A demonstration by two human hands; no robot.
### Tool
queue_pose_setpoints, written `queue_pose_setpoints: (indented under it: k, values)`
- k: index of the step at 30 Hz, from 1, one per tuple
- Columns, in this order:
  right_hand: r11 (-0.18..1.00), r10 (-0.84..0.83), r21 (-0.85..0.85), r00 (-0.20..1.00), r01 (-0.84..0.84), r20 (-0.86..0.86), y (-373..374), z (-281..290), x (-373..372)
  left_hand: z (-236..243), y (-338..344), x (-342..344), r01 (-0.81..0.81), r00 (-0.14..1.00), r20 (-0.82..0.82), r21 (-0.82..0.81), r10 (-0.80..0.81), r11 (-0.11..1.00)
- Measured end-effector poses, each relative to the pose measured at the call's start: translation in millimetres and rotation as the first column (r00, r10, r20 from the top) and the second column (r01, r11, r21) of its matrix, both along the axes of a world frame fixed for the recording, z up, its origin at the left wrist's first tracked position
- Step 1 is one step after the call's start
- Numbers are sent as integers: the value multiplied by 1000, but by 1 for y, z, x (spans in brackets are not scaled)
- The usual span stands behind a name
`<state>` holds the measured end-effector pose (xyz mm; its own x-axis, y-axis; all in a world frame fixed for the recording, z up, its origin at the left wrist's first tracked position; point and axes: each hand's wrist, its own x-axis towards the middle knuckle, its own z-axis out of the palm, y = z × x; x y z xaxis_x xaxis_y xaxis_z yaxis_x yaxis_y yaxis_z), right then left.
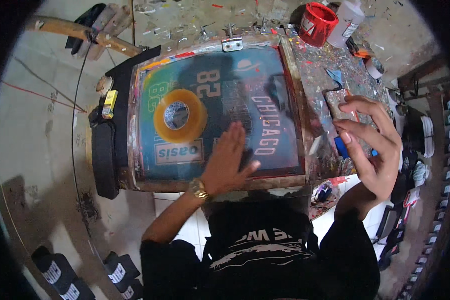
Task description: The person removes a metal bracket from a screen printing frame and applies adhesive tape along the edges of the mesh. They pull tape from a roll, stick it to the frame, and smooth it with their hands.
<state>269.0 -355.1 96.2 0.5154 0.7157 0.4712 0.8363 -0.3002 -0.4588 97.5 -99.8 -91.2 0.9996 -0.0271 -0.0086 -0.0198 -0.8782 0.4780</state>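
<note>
A silk-screen frame (301, 107) with a wooden border and bluish mesh lies in front of me, its stencil showing lettering and numerals. My left hand (227, 157), with a gold-coloured watch (198, 188) on the wrist, is stretched out flat over the lower middle of the mesh; it holds nothing. Left of it, a big roll of clear yellowish tape (197, 121) lies flat on the screen. My right hand (375, 145) is raised at the frame's right, its fingers curved and apart with nothing visible between them. Below it a small blue object (341, 147) is partly hidden.
A metal hinge clamp (231, 44) grips the frame's far edge. On the paint-spattered table (310, 65) stand a red tub (317, 25) and a whitish bottle (346, 24). A yellow box (110, 104) sits left of the frame. Black printed pieces (60, 275) lie at lower left.
</note>
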Motion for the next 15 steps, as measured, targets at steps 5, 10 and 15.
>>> queue_pose_setpoints:
  k: [5, 10, 15]
  values:
    - [999, 53, -7, 998, -54, -45, -1, -5, 2, -17, -5, 6, 183, 980, -91, 59, -177, 981]
    - [994, 99, -41, 994, -101, -56, 11, -2, 2, 2, 15, 13, 320, 937, -178, 84, -302, 944]
    - [927, 355, -122, 935, -354, -16, 35, -5, -1, 64, 20, 24, 177, 934, 349, -262, -78, 949]
